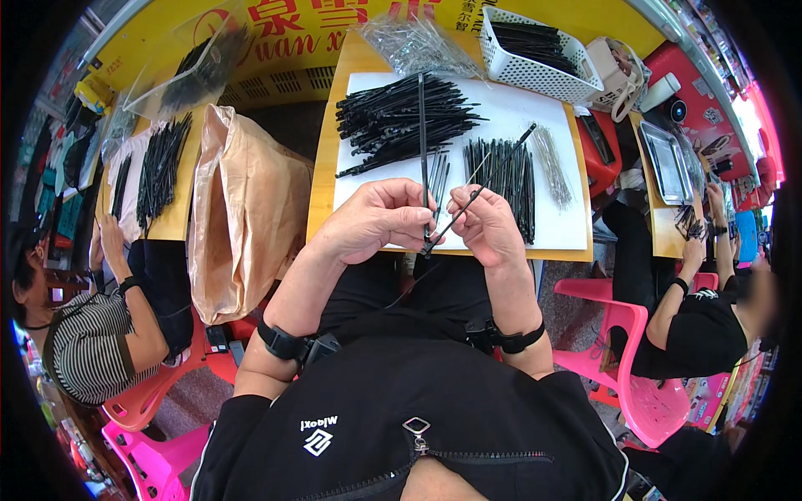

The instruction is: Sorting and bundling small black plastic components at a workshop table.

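Observation:
My left hand pinches a slim black stick, which stands nearly upright in the view. In the fingers of my right hand is a thinner black rod, slanting up to the right. The two pieces meet or cross just below my fingertips; whether they are joined I cannot tell. Beyond my left hand lies a heap of black sticks on a white sheet. A second row of black sticks lies behind my right hand, beside a bundle of thin pale, clear-looking strips.
A clear plastic bag and a white perforated basket of black sticks stand at the table's far edge. A large brown bag rises to the left. People work at side tables, left and right. A pink chair is at right.

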{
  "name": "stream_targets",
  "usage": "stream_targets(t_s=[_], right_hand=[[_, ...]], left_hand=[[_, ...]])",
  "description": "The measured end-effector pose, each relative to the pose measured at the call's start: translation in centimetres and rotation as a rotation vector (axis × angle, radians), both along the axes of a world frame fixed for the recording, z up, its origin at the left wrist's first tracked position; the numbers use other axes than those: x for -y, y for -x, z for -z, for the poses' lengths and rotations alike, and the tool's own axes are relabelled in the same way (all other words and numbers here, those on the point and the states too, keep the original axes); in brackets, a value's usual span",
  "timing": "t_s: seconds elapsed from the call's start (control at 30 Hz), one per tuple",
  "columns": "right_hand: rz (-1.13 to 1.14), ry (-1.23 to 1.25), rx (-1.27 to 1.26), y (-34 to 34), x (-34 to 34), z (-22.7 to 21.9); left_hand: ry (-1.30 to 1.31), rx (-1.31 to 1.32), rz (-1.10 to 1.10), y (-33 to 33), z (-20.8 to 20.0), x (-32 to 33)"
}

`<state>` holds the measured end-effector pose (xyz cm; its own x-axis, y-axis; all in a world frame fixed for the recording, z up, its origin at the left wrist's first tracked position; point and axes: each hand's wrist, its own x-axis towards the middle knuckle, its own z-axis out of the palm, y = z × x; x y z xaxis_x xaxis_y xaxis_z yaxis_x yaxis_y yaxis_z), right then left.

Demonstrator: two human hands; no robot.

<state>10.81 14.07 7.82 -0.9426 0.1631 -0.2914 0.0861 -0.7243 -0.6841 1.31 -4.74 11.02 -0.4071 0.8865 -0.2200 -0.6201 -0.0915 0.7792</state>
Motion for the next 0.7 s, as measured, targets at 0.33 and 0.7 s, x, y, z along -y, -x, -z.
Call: stream_targets(t_s=[0.33, 0.7], right_hand=[[-0.006, 0.019, 0.005, -0.09, -0.14, 0.79], [-0.011, 0.002, 0.038, -0.01, 0.19, 0.64]], left_hand=[[-0.004, -0.037, 0.010, -0.27, 0.12, 0.01], [-0.006, -0.064, 0.020, -0.43, 0.32, 0.01]])
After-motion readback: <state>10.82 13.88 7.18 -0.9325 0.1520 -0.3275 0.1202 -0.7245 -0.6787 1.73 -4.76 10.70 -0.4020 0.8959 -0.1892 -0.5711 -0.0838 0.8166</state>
